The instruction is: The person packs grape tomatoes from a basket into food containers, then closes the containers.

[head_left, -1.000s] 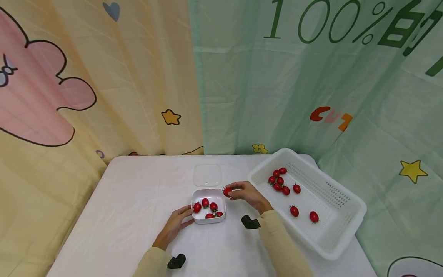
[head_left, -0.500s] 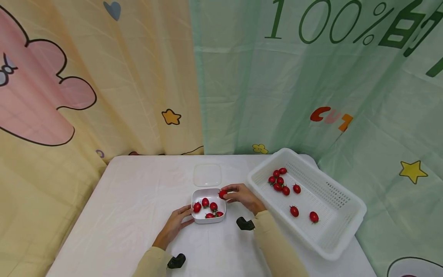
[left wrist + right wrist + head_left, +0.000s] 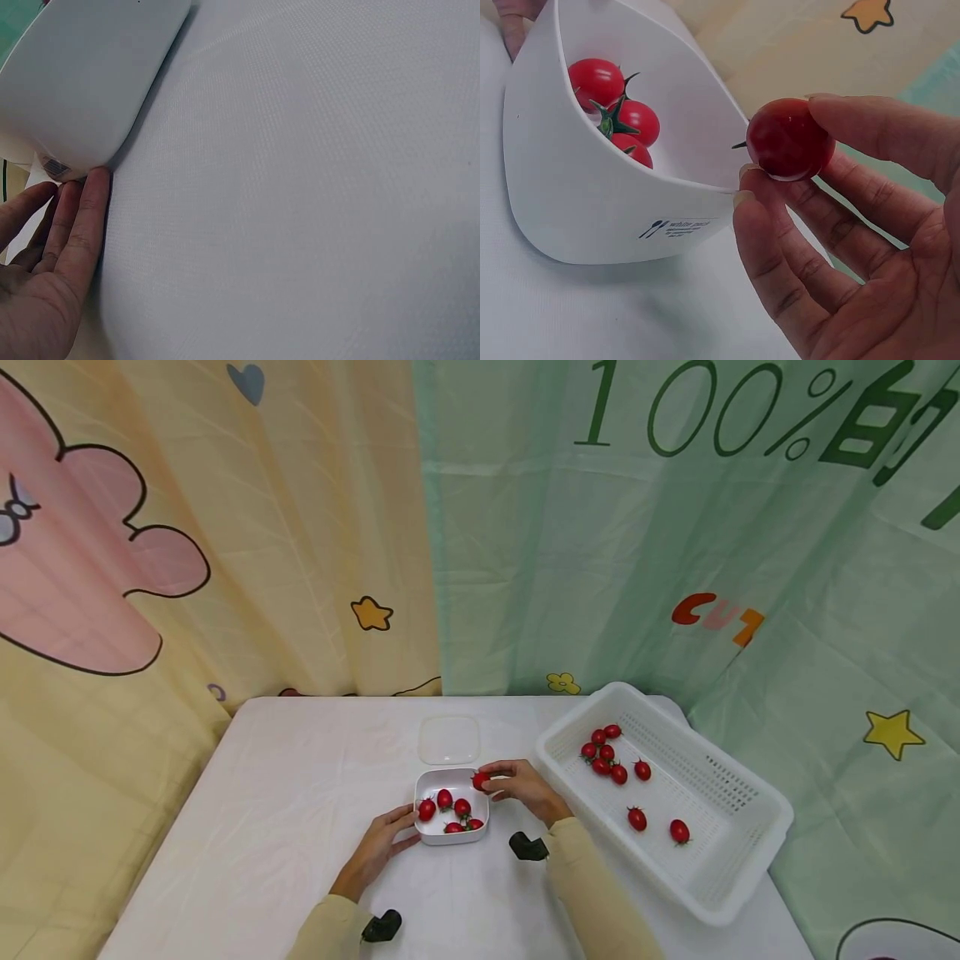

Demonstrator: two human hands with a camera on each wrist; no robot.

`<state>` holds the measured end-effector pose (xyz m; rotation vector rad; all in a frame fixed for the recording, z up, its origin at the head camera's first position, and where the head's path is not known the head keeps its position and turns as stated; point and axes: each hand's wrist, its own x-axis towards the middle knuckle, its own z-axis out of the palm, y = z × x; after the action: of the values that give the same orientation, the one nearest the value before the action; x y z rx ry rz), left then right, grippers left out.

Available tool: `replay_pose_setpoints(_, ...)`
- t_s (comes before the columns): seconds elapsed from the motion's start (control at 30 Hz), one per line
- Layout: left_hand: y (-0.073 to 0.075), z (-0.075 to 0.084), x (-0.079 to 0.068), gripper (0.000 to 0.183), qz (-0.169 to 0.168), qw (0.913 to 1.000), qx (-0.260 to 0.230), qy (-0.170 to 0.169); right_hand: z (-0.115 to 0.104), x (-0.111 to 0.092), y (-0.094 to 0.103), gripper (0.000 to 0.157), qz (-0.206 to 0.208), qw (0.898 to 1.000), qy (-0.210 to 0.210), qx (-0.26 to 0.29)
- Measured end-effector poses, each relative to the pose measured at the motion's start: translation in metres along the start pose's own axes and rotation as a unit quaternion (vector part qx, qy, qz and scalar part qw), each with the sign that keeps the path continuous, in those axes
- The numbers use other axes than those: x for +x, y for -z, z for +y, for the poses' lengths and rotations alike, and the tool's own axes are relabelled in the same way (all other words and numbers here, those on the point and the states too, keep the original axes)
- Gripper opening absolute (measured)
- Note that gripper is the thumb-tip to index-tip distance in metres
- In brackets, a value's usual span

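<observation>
A small white box (image 3: 450, 839) with several cherry tomatoes (image 3: 445, 799) in it stands on the table. My left hand (image 3: 377, 852) touches its left side; in the left wrist view straight fingertips (image 3: 96, 180) rest against the box wall (image 3: 90, 82). My right hand (image 3: 527, 789) pinches a cherry tomato (image 3: 790, 140) between thumb and fingers at the box's back right corner. In the right wrist view this tomato is just above the rim, its green stem pointing toward the inside. Some tomatoes in the box are partly hidden by its wall there.
To the right, a large white perforated basket (image 3: 738, 881) sits at an angle, with several cherry tomatoes (image 3: 637, 818) inside. A clear flat lid (image 3: 448, 740) lies behind the box. Printed curtains (image 3: 495, 568) hang behind the white-covered table (image 3: 255, 827).
My right hand has moved left with the cherry tomato, from beside the box to over its back right corner. The left hand has stayed at the box's side.
</observation>
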<state>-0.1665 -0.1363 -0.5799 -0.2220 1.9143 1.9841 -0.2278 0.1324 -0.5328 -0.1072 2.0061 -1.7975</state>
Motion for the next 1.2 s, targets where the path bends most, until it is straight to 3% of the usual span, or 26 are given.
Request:
replay_pose_setpoints(0.37,0.001,-0.002,0.002,0.055,0.002,1.0000,-0.003,0.001,-0.003,-0.002,0.002,0.034,0.020,0.999,-0.019,-0.018)
replay_pose_setpoints(0.7,0.002,-0.001,0.002,0.055,0.000,1.0000,0.001,0.000,-0.019,-0.014,0.013,0.038,0.029,0.998,0.001,-0.062)
replay_pose_setpoints(0.97,0.003,-0.002,0.006,0.056,0.005,1.0000,0.002,0.000,-0.025,-0.027,0.033,0.044,-0.017,0.999,0.021,-0.031)
replay_pose_setpoints(1.2,0.001,-0.002,0.003,0.054,0.003,1.0000,0.001,0.000,-0.027,-0.041,0.052,0.042,0.009,0.999,0.034,-0.004)
